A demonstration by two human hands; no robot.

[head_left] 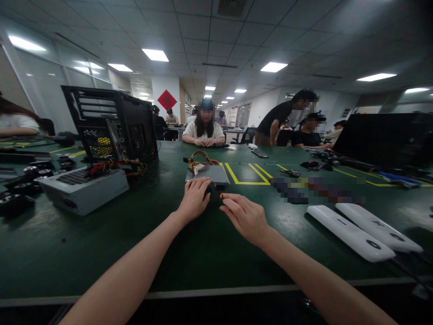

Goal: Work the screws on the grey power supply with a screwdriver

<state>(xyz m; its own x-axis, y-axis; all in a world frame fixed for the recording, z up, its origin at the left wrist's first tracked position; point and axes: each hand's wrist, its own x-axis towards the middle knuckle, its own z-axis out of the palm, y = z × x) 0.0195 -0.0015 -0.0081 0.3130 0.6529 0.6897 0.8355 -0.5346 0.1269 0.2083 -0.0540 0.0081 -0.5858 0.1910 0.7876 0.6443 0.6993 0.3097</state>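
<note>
Two power supplies (218, 173) (101, 192), one touched.

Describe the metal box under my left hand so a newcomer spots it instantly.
On the green table, find the black computer case, then look right to the middle. A grey metal box sits there under the left hand, colored wires at its far side. Unlike the other grey box near the case, it has yellow lines beside it.

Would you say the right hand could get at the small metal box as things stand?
Probably yes: the left hand partly covers the metal box, but its right side looks open to the right hand, which pinches an orange-tipped object.
</note>
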